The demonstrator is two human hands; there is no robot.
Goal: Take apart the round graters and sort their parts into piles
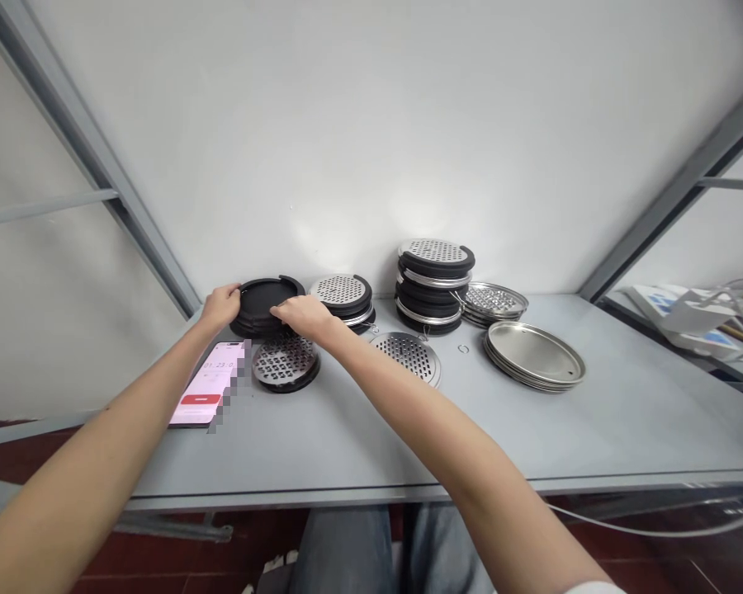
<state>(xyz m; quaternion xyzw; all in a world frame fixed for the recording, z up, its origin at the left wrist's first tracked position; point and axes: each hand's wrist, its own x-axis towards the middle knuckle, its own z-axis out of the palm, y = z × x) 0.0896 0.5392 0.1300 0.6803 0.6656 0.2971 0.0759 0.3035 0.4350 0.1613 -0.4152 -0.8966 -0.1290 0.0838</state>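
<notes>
At the back left, black round trays (266,295) with raised rims lie in a stack. My left hand (223,305) grips the left edge of the top tray, fingers closed on its rim. My right hand (303,317) pinches the same tray at its right front edge, with part of the rim hidden behind it. Just in front lies a perforated metal disc (285,360) on a black base. Under my right forearm a second perforated disc (412,355) rests flat on the table.
A phone (207,384) lies left on the grey table (347,445). Behind stand a short stack (340,290) and a taller stack (434,285) of discs and black trays. To the right are perforated metal plates (499,299), plain metal plates (536,353) and a small wire ring (463,349).
</notes>
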